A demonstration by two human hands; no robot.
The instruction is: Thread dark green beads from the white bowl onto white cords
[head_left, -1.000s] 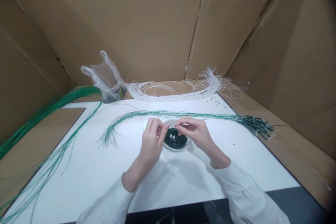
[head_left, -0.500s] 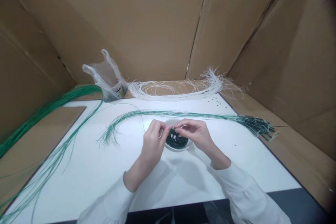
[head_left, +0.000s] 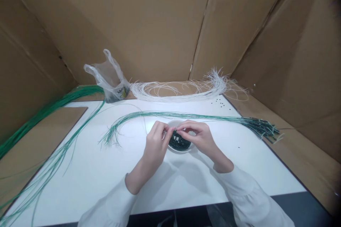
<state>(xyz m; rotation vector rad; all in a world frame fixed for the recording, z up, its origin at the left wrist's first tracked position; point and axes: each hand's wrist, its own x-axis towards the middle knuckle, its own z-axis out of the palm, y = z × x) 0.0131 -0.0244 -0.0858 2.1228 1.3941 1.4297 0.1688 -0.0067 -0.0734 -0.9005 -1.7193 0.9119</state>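
Between cardboard walls, white tabletop, both hands pinching something tiny, unclear, above a white bowl

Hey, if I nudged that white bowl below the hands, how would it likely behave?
The white bowl would probably slide rather than roll, since it sits upright on a smooth-looking white tabletop. If tipped, it might spill easily, as the dark green beads inside look small and loose.

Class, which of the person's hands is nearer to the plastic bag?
Left. The left hand is to the right of the plastic bag, closer to the wearer; the right hand is farther right.
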